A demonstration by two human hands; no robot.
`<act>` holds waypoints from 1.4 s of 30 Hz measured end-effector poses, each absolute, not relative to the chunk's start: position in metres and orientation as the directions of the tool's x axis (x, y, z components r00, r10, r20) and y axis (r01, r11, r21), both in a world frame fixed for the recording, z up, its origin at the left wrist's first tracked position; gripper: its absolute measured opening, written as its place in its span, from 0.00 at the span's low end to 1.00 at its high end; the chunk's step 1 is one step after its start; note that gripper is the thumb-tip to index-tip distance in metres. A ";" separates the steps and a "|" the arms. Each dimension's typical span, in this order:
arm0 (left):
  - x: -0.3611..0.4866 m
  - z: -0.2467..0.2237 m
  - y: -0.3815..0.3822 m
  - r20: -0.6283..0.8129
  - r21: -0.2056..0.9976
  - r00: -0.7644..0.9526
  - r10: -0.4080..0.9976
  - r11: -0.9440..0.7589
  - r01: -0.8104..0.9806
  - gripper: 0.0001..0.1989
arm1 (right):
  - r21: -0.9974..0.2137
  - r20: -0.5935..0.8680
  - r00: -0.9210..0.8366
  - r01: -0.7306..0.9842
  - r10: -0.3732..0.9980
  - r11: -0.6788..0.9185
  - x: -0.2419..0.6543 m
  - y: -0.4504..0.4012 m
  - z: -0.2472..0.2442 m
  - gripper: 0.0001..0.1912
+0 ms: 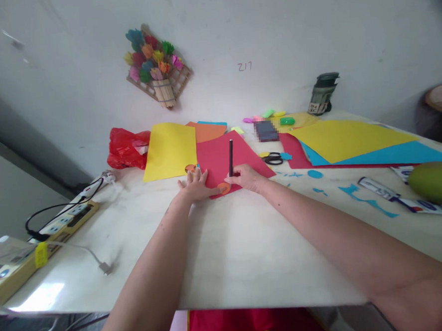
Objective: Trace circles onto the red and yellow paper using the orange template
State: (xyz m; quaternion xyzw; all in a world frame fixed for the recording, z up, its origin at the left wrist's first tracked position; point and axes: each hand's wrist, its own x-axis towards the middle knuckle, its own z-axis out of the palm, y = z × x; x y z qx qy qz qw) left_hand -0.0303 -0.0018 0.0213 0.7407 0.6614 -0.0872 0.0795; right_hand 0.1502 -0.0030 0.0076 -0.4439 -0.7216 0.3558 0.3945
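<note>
A red paper sheet (224, 158) lies on the table in front of me, its near corner toward me. On that corner rests a small orange disc (224, 188). My left hand (195, 187) lies flat with its fingers spread, the thumb on the disc's left edge. My right hand (246, 178) grips a dark pencil (231, 157), which stands nearly upright at the disc's right side. The pencil's tip is hidden by the fingers. A yellow sheet (171, 148) lies to the left, next to the red one.
Black scissors (273, 158) and blue paper scraps (315, 173) lie right of the red sheet. Farther right are stacked sheets (354, 140), glue tubes (379, 188) and a green fruit (437, 183). A power strip (70, 219) and cables are at the left.
</note>
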 end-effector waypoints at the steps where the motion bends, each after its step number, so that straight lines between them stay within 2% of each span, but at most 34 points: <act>1: -0.030 0.022 -0.002 -0.237 0.004 0.109 0.965 -0.111 0.994 0.43 | -0.873 0.250 -0.284 0.347 0.926 0.342 0.150 -0.003 0.008 0.12; 6: -0.032 0.019 0.000 -0.231 0.006 0.105 0.967 -0.106 0.994 0.44 | -0.946 0.252 -0.211 0.151 0.944 0.286 0.151 -0.002 0.009 0.16; 9: -0.032 0.017 0.002 -0.224 0.001 0.102 0.969 -0.104 0.995 0.44 | -0.965 0.219 -0.222 0.096 0.950 0.245 0.150 -0.001 0.013 0.17; 14: -0.031 0.017 0.001 -0.219 0.002 0.098 0.971 -0.100 0.995 0.44 | -0.959 0.226 -0.280 0.101 0.933 0.263 0.142 -0.009 0.023 0.16; 20: -0.031 0.017 0.001 -0.220 0.021 0.108 0.970 -0.106 0.994 0.45 | -0.954 0.237 -0.252 0.120 0.938 0.273 0.136 -0.027 0.014 0.14; 31: -0.032 0.019 0.000 -0.220 0.004 0.100 0.970 -0.102 0.995 0.45 | -0.873 0.296 -0.369 0.270 0.881 0.407 0.145 -0.026 0.008 0.13; 42: -0.032 0.019 0.000 -0.211 -0.005 0.100 0.972 -0.103 0.995 0.43 | -0.881 0.278 -0.365 0.271 0.889 0.387 0.142 -0.025 0.004 0.12</act>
